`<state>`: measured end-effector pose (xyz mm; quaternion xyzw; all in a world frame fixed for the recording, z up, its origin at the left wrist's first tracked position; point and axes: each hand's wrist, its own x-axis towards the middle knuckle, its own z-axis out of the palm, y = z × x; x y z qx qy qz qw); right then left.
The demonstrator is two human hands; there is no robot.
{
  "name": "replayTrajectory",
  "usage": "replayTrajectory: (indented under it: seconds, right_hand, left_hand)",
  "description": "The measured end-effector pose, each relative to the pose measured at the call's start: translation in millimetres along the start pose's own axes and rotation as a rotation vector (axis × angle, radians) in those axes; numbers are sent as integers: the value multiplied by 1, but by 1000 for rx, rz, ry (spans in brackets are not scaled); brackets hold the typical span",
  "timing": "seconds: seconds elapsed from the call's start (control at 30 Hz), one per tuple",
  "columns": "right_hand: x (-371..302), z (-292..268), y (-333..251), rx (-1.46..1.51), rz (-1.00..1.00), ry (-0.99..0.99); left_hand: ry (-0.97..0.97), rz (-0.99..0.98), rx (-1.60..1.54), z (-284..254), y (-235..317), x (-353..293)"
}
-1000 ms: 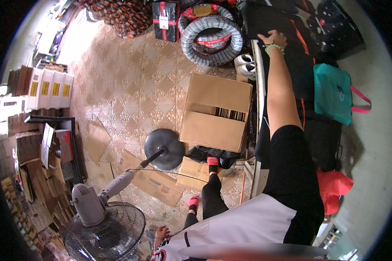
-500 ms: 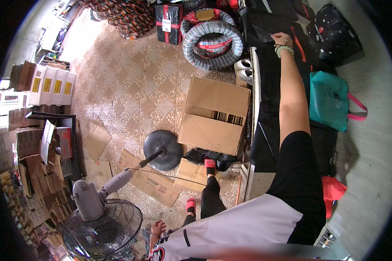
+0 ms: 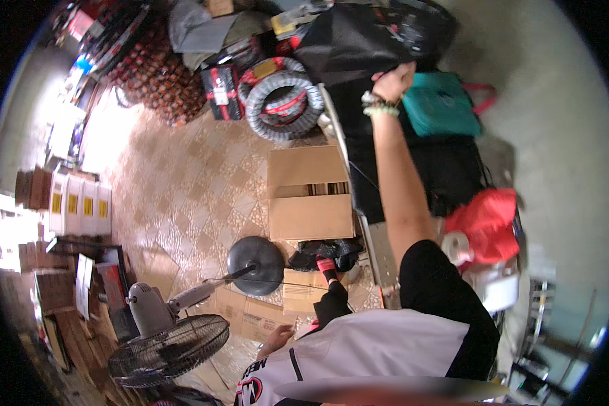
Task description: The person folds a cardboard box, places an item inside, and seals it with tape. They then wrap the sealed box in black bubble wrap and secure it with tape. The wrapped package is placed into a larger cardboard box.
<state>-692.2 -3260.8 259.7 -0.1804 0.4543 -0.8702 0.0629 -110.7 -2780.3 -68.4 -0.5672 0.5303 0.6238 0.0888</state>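
My right arm reaches out over the long black-covered table. At its far end my right hand, with beaded bracelets at the wrist, is closed on the near edge of a black plastic sheet. The sheet is raised and creased; whether it is part of a bag I cannot tell. A teal bag with a pink strap lies just right of that hand. Low at my left side, my left hand hangs beside the white shirt, fingers loosely out and holding nothing.
Left of the table stands a cardboard box. Wrapped tyres lie beyond it. A standing fan with a round base is at lower left. A red bag and a paper roll sit near my right elbow.
The view has shifted, bringing the scene lower and leftward. My right hand has drawn back beside the teal bag, and the black plastic sheet has lifted. My left hand has moved slightly up and right.
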Motion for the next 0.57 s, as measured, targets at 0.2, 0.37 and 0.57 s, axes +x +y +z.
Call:
replayTrajectory:
  seconds: [0.2, 0.37, 0.57]
  right_hand:
    - [-130, -172, -193, 524, 500, 275]
    - [-271, -359, -363, 602, 548, 321]
    - [-413, -545, -539, 879, 469, 39]
  left_hand:
    - [215, 899, 404, 14, 175, -34]
    - [265, 1363, 172, 85, 251, -108]
    - [-338, 1632, -63, 181, 329, -208]
